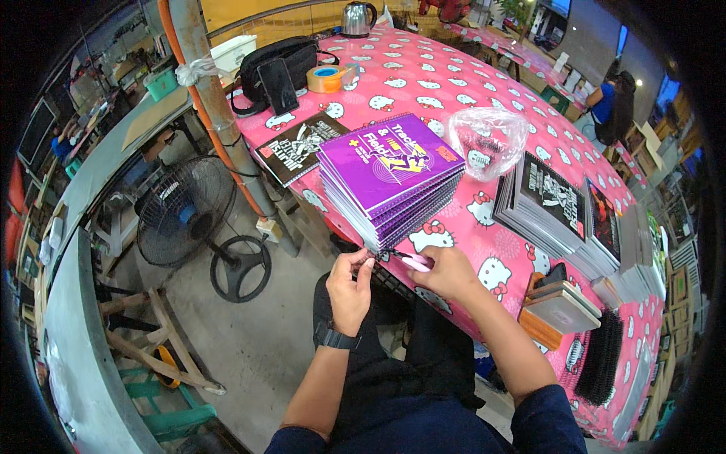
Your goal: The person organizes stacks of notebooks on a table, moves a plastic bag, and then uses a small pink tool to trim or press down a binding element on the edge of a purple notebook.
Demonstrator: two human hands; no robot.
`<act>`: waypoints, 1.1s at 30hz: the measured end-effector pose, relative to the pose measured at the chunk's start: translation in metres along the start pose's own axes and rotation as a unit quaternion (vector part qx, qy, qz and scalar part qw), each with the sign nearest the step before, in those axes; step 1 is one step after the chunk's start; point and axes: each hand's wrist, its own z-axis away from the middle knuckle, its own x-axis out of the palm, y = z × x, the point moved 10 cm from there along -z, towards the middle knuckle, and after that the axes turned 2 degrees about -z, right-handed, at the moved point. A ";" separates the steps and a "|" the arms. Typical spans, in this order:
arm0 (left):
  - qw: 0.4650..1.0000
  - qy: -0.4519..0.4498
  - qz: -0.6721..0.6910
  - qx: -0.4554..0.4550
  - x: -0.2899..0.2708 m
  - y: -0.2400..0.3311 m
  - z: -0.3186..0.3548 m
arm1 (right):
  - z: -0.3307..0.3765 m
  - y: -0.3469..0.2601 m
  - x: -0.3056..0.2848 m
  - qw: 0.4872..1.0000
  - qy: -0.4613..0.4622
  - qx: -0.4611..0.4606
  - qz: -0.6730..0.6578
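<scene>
A tall stack of purple spiral notebooks [393, 163] stands at the near edge of the table, its black coils facing right and toward me. My left hand [349, 291], with a dark watch on its wrist, pinches the lower near corner of a notebook in the stack between thumb and finger. Closed around a pair of pink-handled pliers [416, 261], my right hand [448, 274] holds their dark jaws against that same corner, close to the left fingertips. The jaws' exact grip on the coil end is too small to tell. A black-covered notebook [299, 147] lies left of the stack.
On the pink-patterned table [423, 66] are a crumpled plastic bag [490, 140], black notebooks [544, 200], a wooden holder [556, 306] and black coils [600, 356]. A black bag [280, 72], tape roll [327, 78] and kettle [358, 19] stand farther back. A floor fan [185, 212] is left.
</scene>
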 end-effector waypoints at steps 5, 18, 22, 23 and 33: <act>0.997 -0.016 0.069 -0.036 0.009 -0.010 0.005 | 0.016 -0.017 -0.014 0.977 0.139 -0.103 0.125; 0.992 0.015 0.118 -0.047 0.014 -0.027 0.005 | 0.008 -0.021 -0.002 0.978 0.127 -0.105 0.125; 0.990 0.016 0.131 -0.054 0.015 -0.030 0.006 | 0.002 -0.017 -0.007 0.987 0.109 -0.085 0.088; 0.990 0.013 0.130 -0.049 0.015 -0.028 0.006 | -0.001 -0.011 -0.002 0.994 0.062 -0.065 0.067; 0.942 -0.010 0.285 -0.178 0.023 -0.060 0.012 | 0.011 -0.023 -0.013 0.964 0.134 -0.109 0.203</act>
